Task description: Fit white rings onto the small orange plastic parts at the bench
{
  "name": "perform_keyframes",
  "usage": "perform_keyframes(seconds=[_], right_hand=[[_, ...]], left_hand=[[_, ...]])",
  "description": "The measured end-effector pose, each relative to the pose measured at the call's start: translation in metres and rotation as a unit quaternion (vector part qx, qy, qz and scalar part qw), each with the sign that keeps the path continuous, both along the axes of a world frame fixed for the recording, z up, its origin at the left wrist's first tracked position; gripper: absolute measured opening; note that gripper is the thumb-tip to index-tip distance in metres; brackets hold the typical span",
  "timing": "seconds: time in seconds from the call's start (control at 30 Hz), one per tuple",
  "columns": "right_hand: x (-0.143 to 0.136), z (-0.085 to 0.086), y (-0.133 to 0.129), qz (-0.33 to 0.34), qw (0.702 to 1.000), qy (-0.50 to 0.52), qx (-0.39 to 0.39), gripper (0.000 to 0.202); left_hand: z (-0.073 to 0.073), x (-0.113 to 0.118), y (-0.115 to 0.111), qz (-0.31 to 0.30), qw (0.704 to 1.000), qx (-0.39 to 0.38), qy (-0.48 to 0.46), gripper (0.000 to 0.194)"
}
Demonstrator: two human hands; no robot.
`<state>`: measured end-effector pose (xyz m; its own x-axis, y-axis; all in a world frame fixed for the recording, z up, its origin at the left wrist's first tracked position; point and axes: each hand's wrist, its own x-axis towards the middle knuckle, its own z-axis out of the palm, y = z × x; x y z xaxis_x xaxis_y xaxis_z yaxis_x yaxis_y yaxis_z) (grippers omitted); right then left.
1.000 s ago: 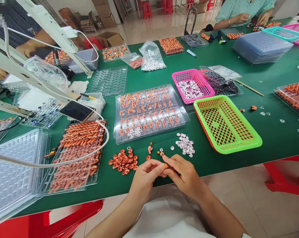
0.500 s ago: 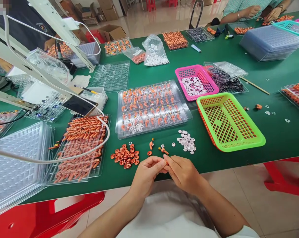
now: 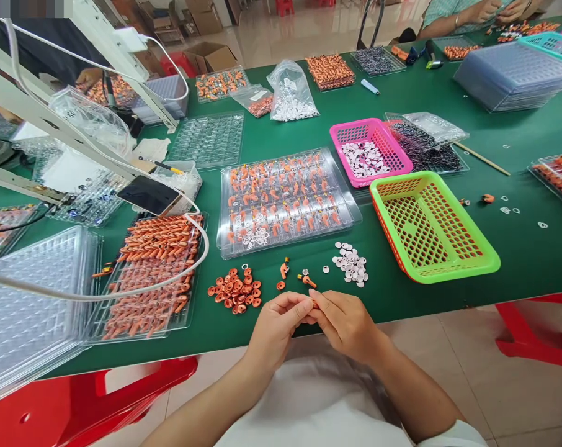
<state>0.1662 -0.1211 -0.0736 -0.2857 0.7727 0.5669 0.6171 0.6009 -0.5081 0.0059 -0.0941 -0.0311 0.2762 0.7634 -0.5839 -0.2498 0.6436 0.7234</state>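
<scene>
At the table's near edge, my left hand (image 3: 281, 320) and my right hand (image 3: 346, 321) meet, fingertips pinched on a small orange part (image 3: 314, 303). Most of that part is hidden by the fingers. Just beyond my hands lie an orange stem-like piece (image 3: 309, 281) with a dark and yellow end, a second such piece (image 3: 283, 270) and one orange cup (image 3: 281, 285). A pile of round orange cups (image 3: 237, 290) is left of my hands. To the right sits a heap of small white discs (image 3: 353, 264), with a single disc (image 3: 326, 269) apart from it.
A clear tray (image 3: 281, 205) of orange pieces, with white rings on it, lies ahead. Right of it stand a green basket (image 3: 453, 273) and a pink basket (image 3: 350, 127) of white discs. A white cable (image 3: 136, 300) loops over the orange-filled trays at left. A co-worker's hands (image 3: 495, 13) are far right.
My hands stay together, fingertips shifted slightly, and a little more of the orange part shows. The co-worker's hands at the far right have risen. The view has tilted slightly.
</scene>
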Motion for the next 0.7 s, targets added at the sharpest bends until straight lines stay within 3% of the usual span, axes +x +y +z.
perform_keyframes(seconds=[0.47,0.7], right_hand=[[-0.0024,-0.0014,-0.0016,0.018,0.996,0.085,-0.03,0.052],[-0.0008,0.0059,-0.0015,0.008,0.991,0.13,-0.036,0.046]], left_hand=[[-0.0004,-0.0017,-0.0001,-0.007,1.0,0.023,-0.007,0.023],[0.0035,-0.0088,0.0,-0.047,0.997,0.068,0.001,0.025]])
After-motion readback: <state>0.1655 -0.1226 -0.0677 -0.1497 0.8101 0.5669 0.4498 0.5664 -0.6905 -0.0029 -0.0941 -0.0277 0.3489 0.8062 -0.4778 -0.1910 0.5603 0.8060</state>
